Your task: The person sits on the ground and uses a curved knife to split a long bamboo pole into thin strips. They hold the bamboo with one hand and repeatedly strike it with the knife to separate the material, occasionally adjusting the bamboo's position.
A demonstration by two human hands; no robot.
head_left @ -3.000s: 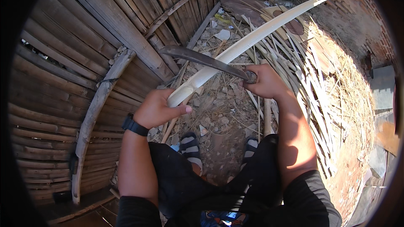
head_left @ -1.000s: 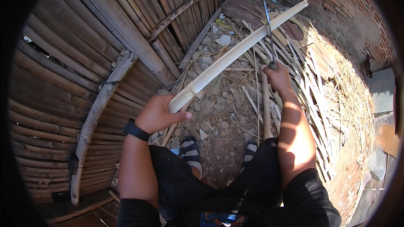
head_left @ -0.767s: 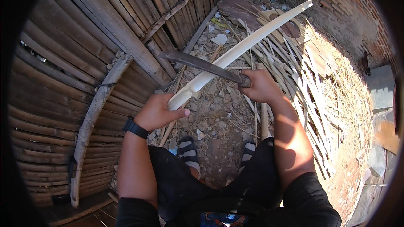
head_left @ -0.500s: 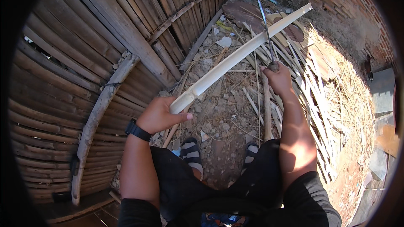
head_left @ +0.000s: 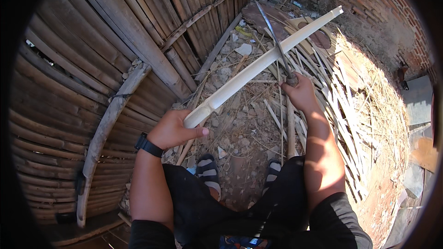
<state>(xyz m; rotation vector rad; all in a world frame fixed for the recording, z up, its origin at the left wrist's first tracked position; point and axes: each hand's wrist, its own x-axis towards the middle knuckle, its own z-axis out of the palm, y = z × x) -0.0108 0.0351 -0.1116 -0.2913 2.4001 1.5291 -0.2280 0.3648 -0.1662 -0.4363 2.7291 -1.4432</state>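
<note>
A long, pale strip of split bamboo slants from lower left to upper right in front of me, its hollow inner side facing up. My left hand grips its near end, thumb lying along the edge. In my right hand is the handle of a long, narrow-bladed knife. The blade crosses over the bamboo past its middle and points up and to the left. From this view I cannot tell whether blade and bamboo touch.
A bamboo slat wall rises close on my left, with a curved pole against it. Many cut bamboo strips lie on the ground at right. A thicker stick lies near my feet. A brick wall stands behind.
The knife's tip has swung left and the blade now slants more across the bamboo. My right hand has shifted slightly left and down. The bamboo has barely moved.
</note>
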